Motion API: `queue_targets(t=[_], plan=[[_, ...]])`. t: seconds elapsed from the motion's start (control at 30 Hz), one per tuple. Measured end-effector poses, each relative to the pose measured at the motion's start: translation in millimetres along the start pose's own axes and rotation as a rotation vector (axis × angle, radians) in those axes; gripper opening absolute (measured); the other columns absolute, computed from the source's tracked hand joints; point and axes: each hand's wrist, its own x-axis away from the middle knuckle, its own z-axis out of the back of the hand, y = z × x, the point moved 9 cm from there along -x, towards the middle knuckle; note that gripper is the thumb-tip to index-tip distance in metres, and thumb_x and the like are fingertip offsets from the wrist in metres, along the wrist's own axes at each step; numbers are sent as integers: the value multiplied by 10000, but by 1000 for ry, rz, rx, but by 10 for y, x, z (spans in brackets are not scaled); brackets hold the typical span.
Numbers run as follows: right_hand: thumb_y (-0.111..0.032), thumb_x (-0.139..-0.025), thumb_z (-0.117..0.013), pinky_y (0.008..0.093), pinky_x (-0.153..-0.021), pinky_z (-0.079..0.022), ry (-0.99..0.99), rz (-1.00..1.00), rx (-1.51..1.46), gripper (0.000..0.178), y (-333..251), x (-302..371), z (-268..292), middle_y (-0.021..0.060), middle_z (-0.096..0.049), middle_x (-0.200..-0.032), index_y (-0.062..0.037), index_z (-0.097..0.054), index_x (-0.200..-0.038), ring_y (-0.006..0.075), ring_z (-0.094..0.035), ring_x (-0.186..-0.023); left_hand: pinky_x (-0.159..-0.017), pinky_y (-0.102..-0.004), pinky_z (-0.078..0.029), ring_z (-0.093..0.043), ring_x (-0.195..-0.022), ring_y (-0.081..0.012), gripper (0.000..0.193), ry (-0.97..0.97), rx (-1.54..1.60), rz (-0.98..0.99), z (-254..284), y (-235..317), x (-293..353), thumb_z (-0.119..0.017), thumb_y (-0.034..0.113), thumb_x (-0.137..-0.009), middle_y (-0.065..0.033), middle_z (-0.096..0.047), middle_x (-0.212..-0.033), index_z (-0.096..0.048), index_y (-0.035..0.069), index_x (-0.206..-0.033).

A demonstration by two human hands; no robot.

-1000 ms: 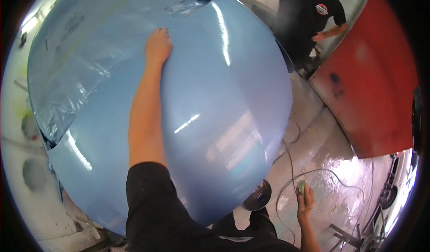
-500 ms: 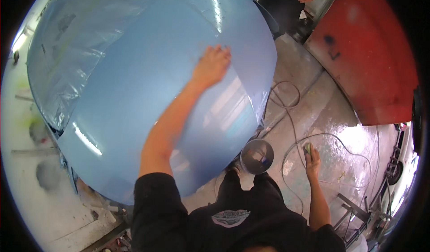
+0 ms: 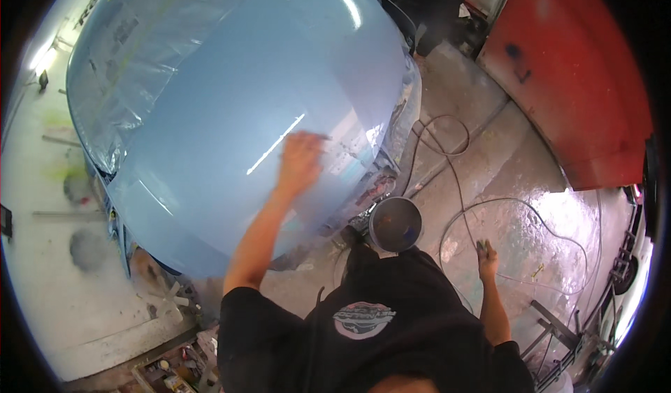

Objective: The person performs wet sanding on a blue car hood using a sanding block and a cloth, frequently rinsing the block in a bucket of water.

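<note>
My left hand (image 3: 302,162) lies on the light blue car hood (image 3: 224,127), right of a bright streak of reflected light. Motion blurs its fingers, but they look laid out flat, and no object shows under the palm. Out to the right, away from the car, my right hand (image 3: 488,261) is closed around a small grey-green pad (image 3: 481,248), held above the floor. Between the hood's front edge and my legs stands a dark bucket (image 3: 395,224) with murky liquid inside.
Clear plastic sheeting (image 3: 129,64) covers the far left of the car. A hose (image 3: 458,176) loops over the wet floor (image 3: 510,183). A red panel (image 3: 573,78) stands at right, a metal stand (image 3: 552,326) below it. Another person (image 3: 433,2) is at the top.
My left hand has slid down the hood toward me. My right hand with the pad has dropped slightly lower in view. The view has shifted, showing more of the car's front edge.
</note>
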Motion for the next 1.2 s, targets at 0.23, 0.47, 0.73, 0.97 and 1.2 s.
queue_targets(t=[0.23, 0.47, 0.73, 0.97, 1.2], plan=[[-132, -948, -701, 422, -651, -506, 10, -348, 53, 486, 1405, 1003, 453, 170, -685, -793, 41, -665, -1400, 231, -611, -678, -1128, -592, -373, -506, -1344, -459, 468, 220, -606, 505, 949, -1483, 420, -582, 128, -965, -176, -597, -1442, -618, 103, -1430], [-148, -934, -737, 421, -780, -567, 167, -309, -29, 499, 1098, 1266, 241, 254, -774, -993, 31, -664, -1394, 286, -746, -872, -1239, -657, -271, -421, -1460, -471, 523, -139, -464, 87, -846, -495, -549, -585, 107, -946, -160, -541, -1523, -572, 29, -1464], [-152, -914, -754, 397, -883, -569, 39, -237, -50, 506, -658, 806, 194, 289, -751, -1104, -1, -675, -1390, 312, -757, -1033, -1170, -589, -355, -539, -1333, -350, 287, -360, 15, -372, -1599, 826, -106, -690, 115, -828, -109, -672, -1257, -747, 82, -1108], [-124, -889, -767, 402, -877, -578, -209, -294, -155, 553, -601, 723, 130, 268, -773, -1130, -14, -660, -1420, 269, -764, -978, -1074, -552, -412, -575, -1234, -351, 300, -90, -103, 53, -382, -593, -387, -655, 50, -833, -97, -668, -1243, -733, 106, -1117], [-307, -829, -779, 426, -923, -586, -263, -387, -118, 647, -29, 758, -118, 279, -759, -1156, -87, -673, -1427, 367, -760, -1045, -1185, -602, -336, -497, -1361, -430, 396, 236, -492, 452, 779, -1725, -116, -599, 209, -1006, -136, -585, -1417, -640, 131, -1392]])
